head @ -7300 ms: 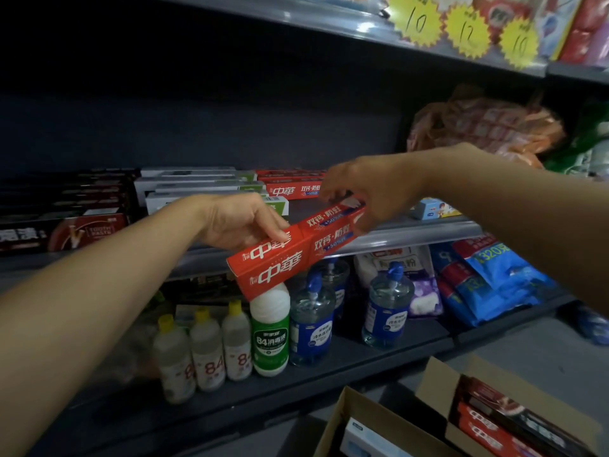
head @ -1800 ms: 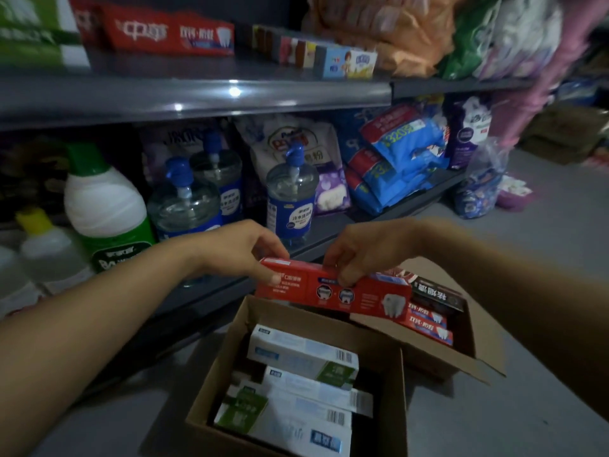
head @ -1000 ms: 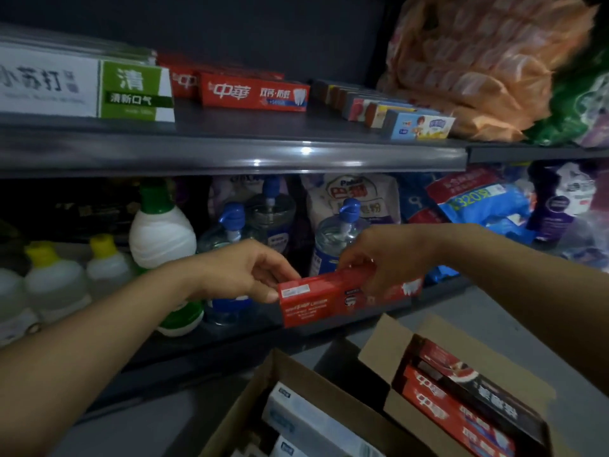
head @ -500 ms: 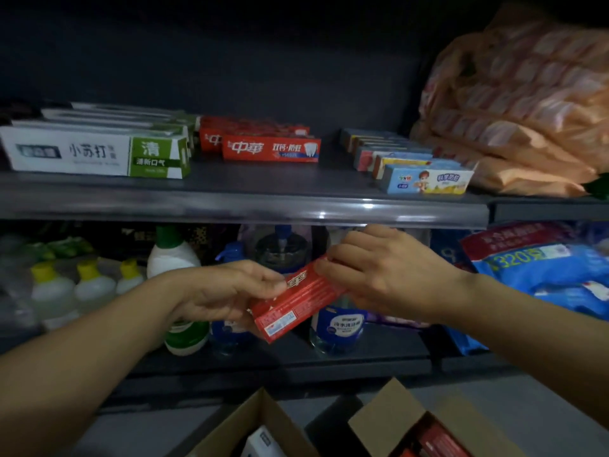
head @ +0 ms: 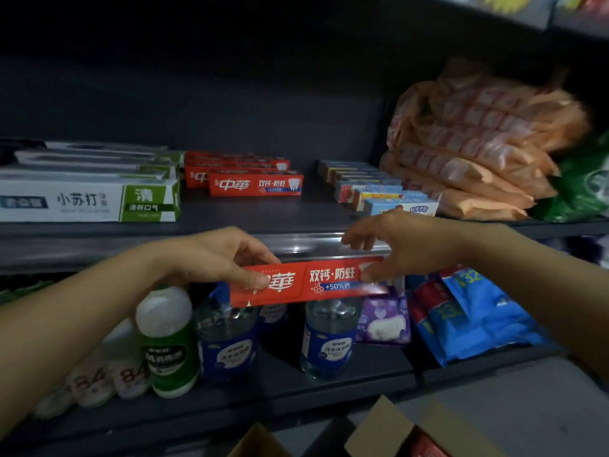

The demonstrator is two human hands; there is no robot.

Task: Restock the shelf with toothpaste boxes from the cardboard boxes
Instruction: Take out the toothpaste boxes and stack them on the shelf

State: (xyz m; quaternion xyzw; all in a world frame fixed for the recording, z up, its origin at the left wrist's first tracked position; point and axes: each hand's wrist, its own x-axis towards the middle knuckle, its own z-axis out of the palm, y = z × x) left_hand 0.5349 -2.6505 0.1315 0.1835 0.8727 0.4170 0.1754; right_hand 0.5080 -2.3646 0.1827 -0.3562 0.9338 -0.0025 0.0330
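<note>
just slim red carton [head: 306, 283], glossy

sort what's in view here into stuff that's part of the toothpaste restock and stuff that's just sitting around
Part of the job:
red toothpaste box, held by left hand and right hand
red boxes on the shelf
white and green boxes
cardboard boxes

Just sitting there:
blue-label bottles
green-label bottle
orange packets
blue bags

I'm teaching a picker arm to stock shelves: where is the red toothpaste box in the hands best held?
By its two short ends, one from each side: the red toothpaste box is long, slim and level, as the left hand and right hand pinch it.
</note>
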